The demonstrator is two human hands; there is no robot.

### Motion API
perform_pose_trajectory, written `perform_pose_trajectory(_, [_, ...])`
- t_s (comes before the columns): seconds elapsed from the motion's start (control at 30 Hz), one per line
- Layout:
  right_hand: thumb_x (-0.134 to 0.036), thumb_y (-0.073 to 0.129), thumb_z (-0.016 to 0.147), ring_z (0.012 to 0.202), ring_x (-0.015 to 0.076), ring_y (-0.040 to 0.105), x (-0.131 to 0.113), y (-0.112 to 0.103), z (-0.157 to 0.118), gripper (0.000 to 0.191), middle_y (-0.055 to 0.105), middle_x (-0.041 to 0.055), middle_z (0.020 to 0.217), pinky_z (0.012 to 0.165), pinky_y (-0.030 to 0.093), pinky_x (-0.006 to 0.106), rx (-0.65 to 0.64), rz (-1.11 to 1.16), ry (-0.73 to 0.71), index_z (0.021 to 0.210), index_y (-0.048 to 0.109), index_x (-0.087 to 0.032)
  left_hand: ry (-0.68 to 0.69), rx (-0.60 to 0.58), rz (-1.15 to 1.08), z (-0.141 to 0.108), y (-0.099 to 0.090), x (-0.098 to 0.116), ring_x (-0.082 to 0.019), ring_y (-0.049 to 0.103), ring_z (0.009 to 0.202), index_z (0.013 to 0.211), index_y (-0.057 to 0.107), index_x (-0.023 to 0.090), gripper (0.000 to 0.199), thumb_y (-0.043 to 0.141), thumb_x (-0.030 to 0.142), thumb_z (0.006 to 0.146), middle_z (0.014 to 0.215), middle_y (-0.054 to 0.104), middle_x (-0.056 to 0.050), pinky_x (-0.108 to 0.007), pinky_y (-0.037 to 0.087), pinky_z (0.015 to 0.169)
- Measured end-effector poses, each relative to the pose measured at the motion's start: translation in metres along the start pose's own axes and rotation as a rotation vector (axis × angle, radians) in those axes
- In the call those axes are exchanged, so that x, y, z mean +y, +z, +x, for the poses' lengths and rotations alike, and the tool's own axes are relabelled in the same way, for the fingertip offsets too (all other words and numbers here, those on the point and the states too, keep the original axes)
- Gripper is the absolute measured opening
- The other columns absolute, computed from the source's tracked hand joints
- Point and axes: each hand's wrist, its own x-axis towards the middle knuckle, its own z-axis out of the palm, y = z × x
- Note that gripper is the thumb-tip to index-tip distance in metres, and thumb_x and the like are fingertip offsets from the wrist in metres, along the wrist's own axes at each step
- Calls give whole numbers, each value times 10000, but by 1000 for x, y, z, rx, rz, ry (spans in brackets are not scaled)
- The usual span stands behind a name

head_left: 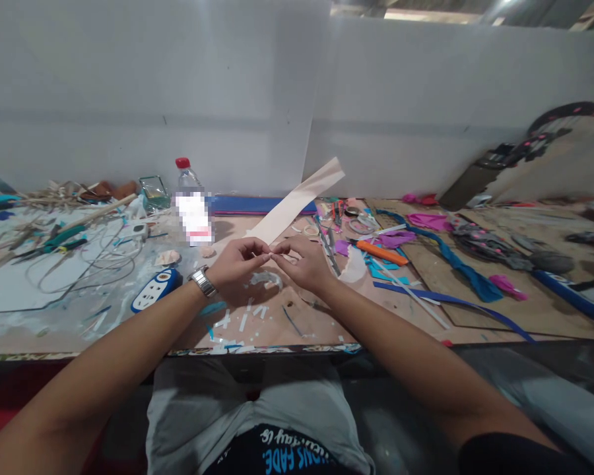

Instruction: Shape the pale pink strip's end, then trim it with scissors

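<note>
My left hand [237, 264], a metal watch on its wrist, meets my right hand [301, 262] above the middle of the workbench. Thumb and forefinger are pinched on each hand, and the fingertips almost touch. A tiny pale bit shows between them, too small to name. Just behind the hands a wide cream strip [297, 201] slants up to the right; whether it touches them I cannot tell. Below the hands lie a crumpled clear piece [266, 280] and several small white and blue scraps [245, 315].
A red-capped bottle [188, 177] stands at the back left. Nearby are a blue-white power strip [156, 290], green-handled pliers [59, 243] and a cable [99, 284]. To the right lie an orange utility knife [382, 253], a tape roll [361, 223] and a blue strip [470, 305].
</note>
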Motion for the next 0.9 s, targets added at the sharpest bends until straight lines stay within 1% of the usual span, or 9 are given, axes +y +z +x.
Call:
perform_pose_trajectory(0.13, [-278, 704, 890, 786, 192, 668, -2, -1, 1, 80, 738, 20, 809, 775, 459, 341, -20, -29, -3, 833, 699, -223, 2, -9, -15, 0, 0, 2, -137, 590, 754, 955, 673, 135, 340, 675, 469, 892, 852, 668, -56, -246, 464, 692])
perform_pose_trajectory(0.3, [-253, 716, 879, 790, 194, 673, -2, -1, 1, 54, 742, 21, 811, 795, 445, 352, -35, -23, -32, 837, 703, -222, 6, 13, 14, 0, 1, 4, -122, 560, 712, 885, 659, 138, 321, 652, 459, 907, 790, 634, -30, -236, 437, 668])
perform_pose_trajectory(0.47, [-278, 708, 896, 806, 196, 678, -3, -1, 1, 82, 747, 18, 819, 802, 442, 352, -58, 7, -19, 829, 704, -230, -7, -39, -36, 0, 3, 4, -128, 571, 724, 873, 614, 152, 321, 605, 467, 935, 778, 607, -21, -244, 465, 696])
perform_pose_trajectory(0.57, [-286, 711, 895, 796, 196, 676, -5, -2, 2, 95, 745, 19, 806, 794, 440, 349, -51, 5, -25, 820, 703, -229, 6, -59, -64, 0, 2, 4, -125, 569, 730, 887, 605, 154, 328, 609, 479, 932, 809, 602, -24, -243, 472, 698])
perform_pose_trajectory(0.73, [-267, 693, 894, 770, 190, 663, -7, -3, 2, 84, 738, 21, 798, 786, 457, 348, -15, 16, -39, 820, 696, -229, 14, -23, 4, 1, -1, 6, -126, 561, 723, 907, 657, 139, 365, 634, 503, 913, 816, 635, -40, -234, 449, 664])
perform_pose_trajectory(0.9, [-238, 661, 890, 764, 192, 651, -8, -5, 2, 80, 729, 24, 792, 780, 466, 351, -14, -3, -30, 814, 682, -226, 11, -13, 36, 1, -2, 4, -158, 617, 748, 942, 726, 136, 386, 679, 514, 880, 864, 708, -87, -257, 469, 665])
